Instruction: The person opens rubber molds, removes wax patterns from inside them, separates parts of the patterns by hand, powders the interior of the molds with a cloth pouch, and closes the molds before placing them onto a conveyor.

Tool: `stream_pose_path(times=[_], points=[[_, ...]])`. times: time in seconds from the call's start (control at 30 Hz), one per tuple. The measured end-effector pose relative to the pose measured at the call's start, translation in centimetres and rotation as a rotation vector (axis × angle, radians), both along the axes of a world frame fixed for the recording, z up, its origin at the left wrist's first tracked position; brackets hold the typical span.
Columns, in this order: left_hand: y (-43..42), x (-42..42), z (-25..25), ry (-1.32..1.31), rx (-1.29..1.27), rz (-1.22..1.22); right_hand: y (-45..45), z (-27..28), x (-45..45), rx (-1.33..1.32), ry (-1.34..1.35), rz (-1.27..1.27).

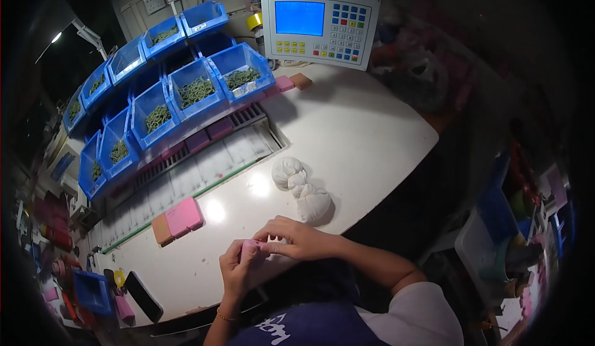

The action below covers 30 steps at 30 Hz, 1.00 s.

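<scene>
In front of my body, near the table's front edge, both hands meet at a small pink piece [251,244] whose exact kind I cannot make out. My left hand [236,265] is closed around it, thumb on top. The thumb and fingers of my right hand [297,239] are bent in from the right and pinch at its side, where a small dark spot shows. Just beyond the hands lies a knotted white cloth bundle [312,203]. To the left, a pink block [184,217] rests beside a tan block [162,229].
Blue bins [158,126] holding green looped strands stand in tiers at the back left, above a slatted strip [217,159]. A keypad console with a blue screen [319,26] stands behind. A phone [144,296] and a blue tray [93,291] lie front left on the white table [365,123].
</scene>
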<state>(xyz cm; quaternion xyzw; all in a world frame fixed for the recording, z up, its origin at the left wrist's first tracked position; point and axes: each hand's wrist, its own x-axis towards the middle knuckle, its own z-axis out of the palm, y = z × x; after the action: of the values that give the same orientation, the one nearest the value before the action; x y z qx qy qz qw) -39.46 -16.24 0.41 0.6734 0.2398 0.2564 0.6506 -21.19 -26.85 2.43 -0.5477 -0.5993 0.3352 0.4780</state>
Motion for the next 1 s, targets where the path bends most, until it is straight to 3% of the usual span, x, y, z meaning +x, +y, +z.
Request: stream_pose_path(times=[0.1,0.17,0.23,0.3,0.37,0.43,0.53,0.6,0.67,0.77,0.8,0.83,0.87,0.97,1.0], points=[[-0.1,-0.1,0.4,-0.050,-0.194,0.075,-0.2,0.9,3.6,0.186,-0.204,-0.121],[2.6,-2.1,-0.8,0.101,-0.038,0.170,-0.4,3.2,9.2,0.276,-0.178,-0.549],[4.5,-4.0,0.5,0.336,0.142,0.175,0.1,6.2,17.2,0.548,-0.361,-0.873],[6.0,-6.1,0.0,0.477,0.266,0.308,0.3,9.3,24.1,0.488,-0.387,-1.239],[5.8,-6.8,-0.3,0.606,0.395,0.437,0.9,10.7,30.5,0.676,-0.486,-1.301],[4.7,-7.2,0.2,0.657,0.846,0.571,1.4,12.0,32.7,0.561,-0.435,-1.313],[3.7,-8.0,0.1,0.716,0.851,0.446,2.1,12.8,33.9,0.378,-0.294,-1.152],[3.6,-8.1,-0.2,0.697,0.812,0.471,3.6,12.3,33.6,0.304,-0.379,-1.383],[3.2,-8.7,-0.3,0.670,0.778,0.496,4.0,10.7,36.1,0.542,-0.428,-1.214],[4.4,-9.3,-0.9,0.622,0.883,0.546,3.9,11.0,36.0,0.443,-0.250,-1.161],[4.8,-9.3,-0.5,0.626,0.839,0.583,3.5,10.0,38.9,0.383,-0.395,-1.197],[5.4,-9.4,0.1,0.608,0.734,0.610,3.1,9.3,39.5,0.358,-0.362,-1.167],[6.2,-9.6,0.7,0.599,0.673,0.656,2.9,7.6,39.4,0.408,-0.644,-1.373],[10.8,-9.5,1.3,0.559,0.687,0.775,2.1,5.9,26.0,0.526,-0.818,-1.215],[12.6,-9.1,1.4,0.540,0.701,0.801,1.7,4.9,20.6,0.411,-0.762,-1.132]])
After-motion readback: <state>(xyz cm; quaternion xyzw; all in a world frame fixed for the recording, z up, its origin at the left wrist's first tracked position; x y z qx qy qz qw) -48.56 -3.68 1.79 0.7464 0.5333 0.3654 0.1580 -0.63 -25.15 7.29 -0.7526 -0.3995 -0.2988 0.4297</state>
